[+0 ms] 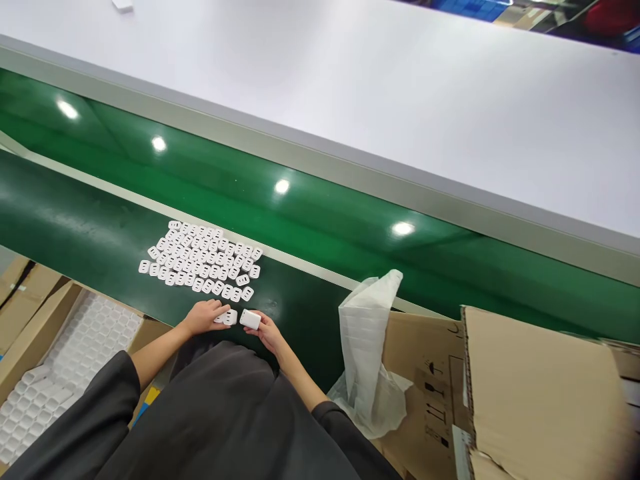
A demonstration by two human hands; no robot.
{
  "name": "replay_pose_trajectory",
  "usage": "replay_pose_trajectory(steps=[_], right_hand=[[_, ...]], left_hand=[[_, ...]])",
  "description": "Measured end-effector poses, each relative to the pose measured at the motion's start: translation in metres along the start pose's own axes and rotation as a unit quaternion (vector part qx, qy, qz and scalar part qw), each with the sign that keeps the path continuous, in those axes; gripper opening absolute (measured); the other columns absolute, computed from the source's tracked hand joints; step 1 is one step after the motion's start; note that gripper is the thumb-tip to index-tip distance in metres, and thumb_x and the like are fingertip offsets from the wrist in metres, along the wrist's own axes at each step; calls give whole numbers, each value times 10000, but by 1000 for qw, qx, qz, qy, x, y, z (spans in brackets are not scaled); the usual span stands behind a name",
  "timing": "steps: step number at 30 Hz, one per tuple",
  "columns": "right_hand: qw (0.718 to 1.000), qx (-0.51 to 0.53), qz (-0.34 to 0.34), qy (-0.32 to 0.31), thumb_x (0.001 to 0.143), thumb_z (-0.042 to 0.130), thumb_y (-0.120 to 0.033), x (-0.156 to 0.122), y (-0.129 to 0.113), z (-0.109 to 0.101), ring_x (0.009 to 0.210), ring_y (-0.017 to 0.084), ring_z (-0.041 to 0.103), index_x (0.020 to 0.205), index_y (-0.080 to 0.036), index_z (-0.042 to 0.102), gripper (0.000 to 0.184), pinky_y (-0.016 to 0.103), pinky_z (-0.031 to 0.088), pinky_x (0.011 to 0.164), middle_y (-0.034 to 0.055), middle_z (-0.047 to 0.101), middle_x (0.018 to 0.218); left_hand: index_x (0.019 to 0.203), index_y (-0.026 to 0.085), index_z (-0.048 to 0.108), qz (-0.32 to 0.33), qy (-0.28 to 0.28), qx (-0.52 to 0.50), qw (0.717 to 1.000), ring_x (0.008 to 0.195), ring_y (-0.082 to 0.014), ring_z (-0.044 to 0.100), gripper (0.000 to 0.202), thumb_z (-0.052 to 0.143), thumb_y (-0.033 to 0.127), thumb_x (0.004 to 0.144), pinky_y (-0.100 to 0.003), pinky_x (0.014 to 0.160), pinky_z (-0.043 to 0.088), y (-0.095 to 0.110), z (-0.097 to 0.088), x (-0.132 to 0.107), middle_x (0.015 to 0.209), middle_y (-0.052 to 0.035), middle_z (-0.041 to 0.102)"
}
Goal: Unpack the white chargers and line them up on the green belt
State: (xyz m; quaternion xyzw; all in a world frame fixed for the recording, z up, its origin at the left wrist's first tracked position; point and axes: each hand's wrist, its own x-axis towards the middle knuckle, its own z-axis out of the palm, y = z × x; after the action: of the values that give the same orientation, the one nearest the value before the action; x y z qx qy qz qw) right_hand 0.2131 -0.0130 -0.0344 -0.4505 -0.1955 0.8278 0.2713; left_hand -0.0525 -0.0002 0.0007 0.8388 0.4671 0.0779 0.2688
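My left hand (206, 315) lies on the green bench edge with its fingers curled over a small white plastic part (227, 317). My right hand (267, 331) grips a white boxy housing (250, 319) right beside it. Just beyond both hands, several small white plastic parts (200, 260) lie laid out in neat rows on the green surface (90, 233).
A cardboard box with a white moulded tray of parts (75, 353) sits at my lower left. A large open cardboard box (525, 393) with a white plastic bag (370, 340) stands at my right. A green conveyor (325, 207) and a white table top (400, 87) run behind.
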Motion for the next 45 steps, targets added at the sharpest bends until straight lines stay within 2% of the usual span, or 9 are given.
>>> replay_pose_trajectory(steps=[4,10,18,22,26,29,32,40,45], right_hand=[[1000,-3,-13,5,669,786,-290,-9,-7,-10,776,178,689,1206,-243,601,569,332,555,774,17,695,975],[998,16,-8,-65,566,710,-99,-25,-21,-7,976,231,657,1244,-268,623,704,376,523,896,36,656,1160],[994,29,-1,-108,543,663,-128,-34,-26,-5,1126,248,603,1155,-239,675,622,375,437,1022,55,650,1228],[996,19,8,-92,627,717,-316,-35,-26,-2,1155,270,589,1118,-229,689,499,406,462,1011,64,678,1092],[999,-26,19,-34,742,681,-491,-31,-23,5,1052,262,633,844,-204,694,305,392,532,892,81,647,1172],[996,-83,17,1,658,767,-384,-27,-23,9,959,230,651,876,-215,680,290,344,539,828,51,670,1061],[990,-141,5,16,595,789,-295,-26,-27,12,989,213,646,1059,-247,658,485,300,524,819,25,673,1057],[932,-353,22,82,902,620,-362,-20,-37,7,786,162,655,1015,-179,635,216,319,543,733,17,672,888],[875,-467,32,123,975,568,-419,-15,-42,7,869,167,636,981,-154,645,277,372,539,824,41,662,961]], left_hand=[[1214,230,636,7,-3,44,999,875,-226,570,487,492,593,923,-298,745,410,-6,-9,3,969,-110,618],[1188,210,642,37,4,83,996,977,-268,572,442,519,545,928,-361,828,386,-9,-14,10,1066,-140,645],[1307,252,589,55,51,94,993,1115,-277,585,463,563,510,924,-401,968,363,-10,-14,-4,1194,-109,665],[1311,247,570,12,114,98,989,1215,-291,546,462,584,487,917,-428,1056,334,-10,-8,-20,1271,-114,629],[1366,207,487,-68,194,97,974,1262,-337,498,539,604,465,907,-488,1057,349,-11,2,-37,1345,-172,550],[1414,193,401,-115,230,86,963,1266,-357,481,637,624,477,889,-521,1045,375,-14,7,-49,1366,-195,503],[1418,199,367,-133,239,66,960,1258,-343,485,688,653,491,864,-513,1053,403,-15,9,-58,1353,-183,486],[1409,202,353,-193,249,-3,949,1269,-324,464,684,658,476,861,-508,1059,432,-18,20,-64,1320,-166,463],[1411,220,350,-246,235,-50,939,940,-217,600,654,632,469,877,-398,853,540,-21,23,-66,1257,-134,485]])
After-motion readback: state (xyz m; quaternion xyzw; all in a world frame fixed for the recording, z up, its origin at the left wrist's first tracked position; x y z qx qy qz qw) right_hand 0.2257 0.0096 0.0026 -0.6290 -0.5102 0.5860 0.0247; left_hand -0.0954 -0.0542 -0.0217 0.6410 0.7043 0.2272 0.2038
